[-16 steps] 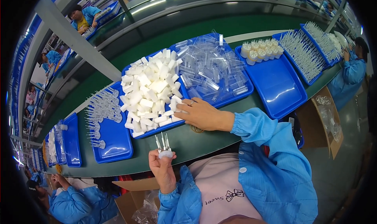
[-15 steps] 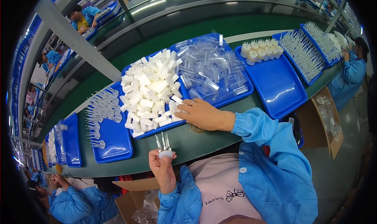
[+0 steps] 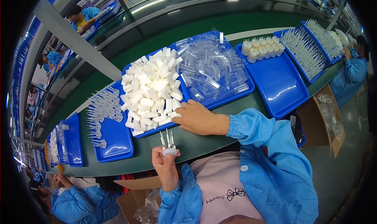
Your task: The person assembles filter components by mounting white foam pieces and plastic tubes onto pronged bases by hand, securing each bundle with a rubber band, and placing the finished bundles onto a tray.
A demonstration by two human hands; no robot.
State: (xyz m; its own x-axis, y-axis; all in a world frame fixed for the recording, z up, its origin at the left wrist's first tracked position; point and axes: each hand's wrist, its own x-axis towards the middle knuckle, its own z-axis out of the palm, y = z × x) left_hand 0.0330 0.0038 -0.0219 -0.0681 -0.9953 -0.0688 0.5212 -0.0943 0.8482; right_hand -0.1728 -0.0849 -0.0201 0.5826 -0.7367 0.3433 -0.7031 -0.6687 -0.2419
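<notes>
In my left hand, fingers pinch a small white part with several upright thin pins tipped in metal; it is held over the table's near edge. My right hand is palm down at the near right corner of a blue tray heaped with white rectangular blocks. Its fingers bend in at the blocks on the rim, closed, and what they grip is hidden. Left of that tray, another blue tray holds several pinned white parts like the one in my left hand.
Behind my right hand is a blue tray piled with clear plastic pieces. A further tray carries white cylindrical assemblies. Cardboard boxes stand below the green table. Co-workers sit at left and right.
My right hand has shifted slightly left and nearer, along the white blocks. My left hand, still holding the pinned part, has moved a little right.
</notes>
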